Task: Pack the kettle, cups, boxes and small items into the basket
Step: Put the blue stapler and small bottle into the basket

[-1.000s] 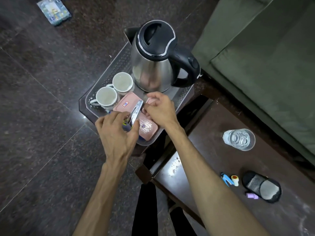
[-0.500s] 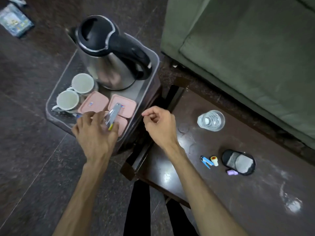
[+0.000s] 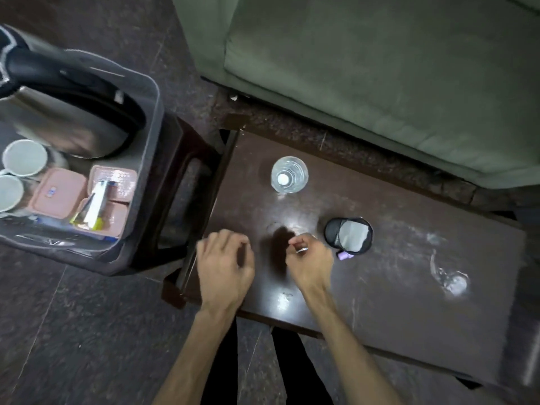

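Dark wooden table [image 3: 394, 258], water bottle [image 3: 289, 178] upright, black mesh pouch [image 3: 349, 235], perhaps a purple clip [image 3: 344, 255] beside it

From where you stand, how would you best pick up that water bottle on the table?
Probably around the upper body of the water bottle, coming from the near side with the right hand. It stands upright with its round cap facing up, and the bare table around it leaves room for the fingers to wrap it.

Dim indoor scene; overhead glare patches on the glossy dark brown desk [image 3: 409, 258]; motion blur smears the steel-and-black kettle [image 3: 58, 112]; wide-angle edge bowing.
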{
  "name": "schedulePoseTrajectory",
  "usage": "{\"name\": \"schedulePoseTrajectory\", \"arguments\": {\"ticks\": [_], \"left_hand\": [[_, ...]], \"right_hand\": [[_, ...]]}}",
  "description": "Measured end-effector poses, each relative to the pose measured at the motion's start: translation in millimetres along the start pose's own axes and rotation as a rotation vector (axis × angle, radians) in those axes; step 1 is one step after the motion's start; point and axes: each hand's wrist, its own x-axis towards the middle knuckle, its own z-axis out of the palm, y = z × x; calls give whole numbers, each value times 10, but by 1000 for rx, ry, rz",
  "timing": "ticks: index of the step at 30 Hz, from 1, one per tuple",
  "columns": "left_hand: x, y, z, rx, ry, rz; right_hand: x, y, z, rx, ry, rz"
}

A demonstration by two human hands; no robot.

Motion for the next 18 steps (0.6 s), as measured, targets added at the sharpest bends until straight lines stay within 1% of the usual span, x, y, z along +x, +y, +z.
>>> {"name": "schedulePoseTrajectory", "arguments": {"ticks": [2,4,8,10,13,18], "left_hand": [[-72,223,286,20,-135,49],[-118,399,546,43,-255,92],[-107,624,949,109,-444,127],[-74,671,1105,131,-495,140],[-42,725,1297,172,-540,199],[-48,801,1488,282,-599,290]], "right_hand": [[53,254,-97,-33,10,64],[98,451,-181,-80,32,79],[236,700,-290,-204,8,-16],[312,773,-311,-272,-8,-33],[353,878,-319,-369,25,-34],[318,1119,-330,-395,84,-18]]}}
